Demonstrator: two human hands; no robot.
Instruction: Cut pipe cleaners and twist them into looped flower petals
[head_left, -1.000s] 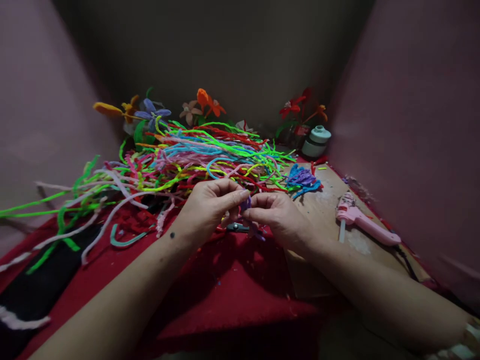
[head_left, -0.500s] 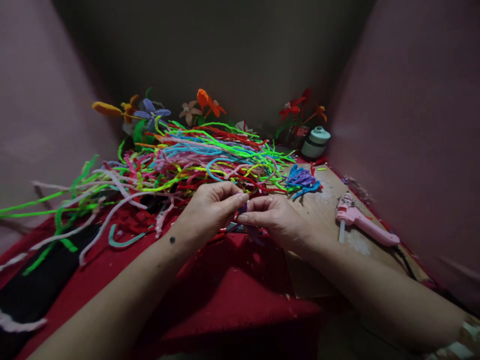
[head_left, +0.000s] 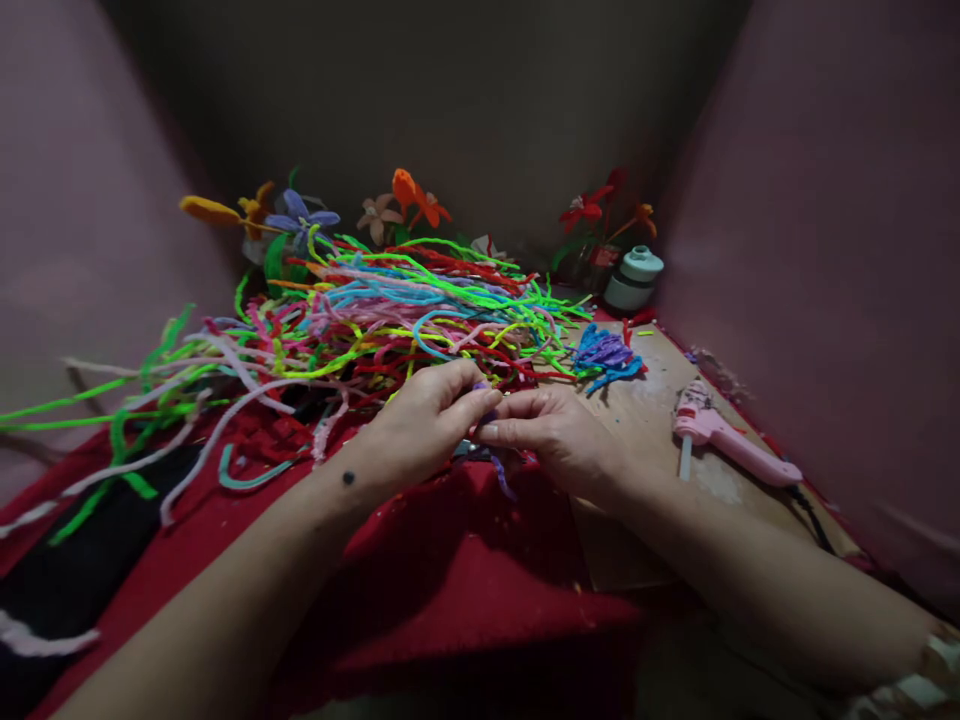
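Near the middle of the view, my left hand [head_left: 435, 412] pinches a purple fuzzy stem [head_left: 504, 480]. My right hand [head_left: 549, 430] grips the same stem from the other side, its thumb and forefinger meeting my left fingertips. One end of the stem dangles below the fingers; the rest is mostly hidden by them. Right behind the hands lies a large heap of coloured fuzzy stems [head_left: 420, 300]. To the right of it rests a small blue and purple bundle [head_left: 606, 352].
A pink glue gun [head_left: 731, 445] lies on a brown board [head_left: 652, 400] at right. Fuzzy flowers [head_left: 304, 220] and a pale green bottle [head_left: 636, 278] stand at the back. Red cloth [head_left: 465, 600] covers the table; black fabric [head_left: 82, 570] lies at left.
The purple stem's loose end now hangs more clearly below my fingers. Both hands stay pressed together in nearly the same place, and the view has shifted slightly.
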